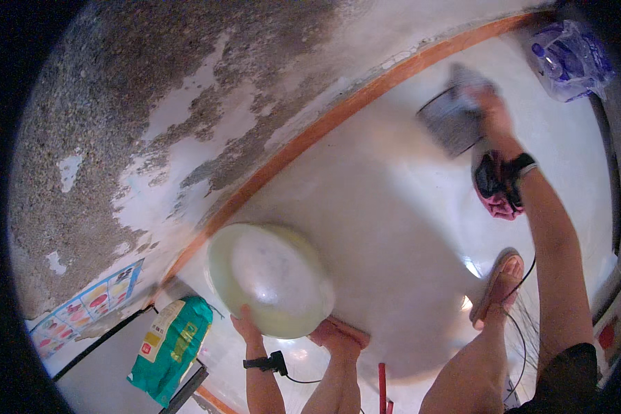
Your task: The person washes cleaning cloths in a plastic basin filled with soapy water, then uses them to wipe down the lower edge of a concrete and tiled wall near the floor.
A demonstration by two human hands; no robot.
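My left hand [247,327] grips the near rim of a round, pale green plastic basin [218,282]. A whitish, shiny surface, perhaps cloudy water, fills much of the basin's inside. At the upper right, my right arm is stretched out over the pale floor. My right hand [489,106] is blurred and holds a grey, flat thing [450,124], possibly a cloth; the blur hides what it is. Just below that wrist shows a dark and pink bundle [499,199], apparently fabric, partly hidden by the wrist.
Peeling wall [186,103] with an orange-brown base strip [290,160] borders the left. A green packet [181,341] lies on a grey surface [103,370] at lower left. A clear plastic bag with purple contents [572,62] sits upper right. Red rods [382,385] and broom-like bristles [525,315] are near my legs.
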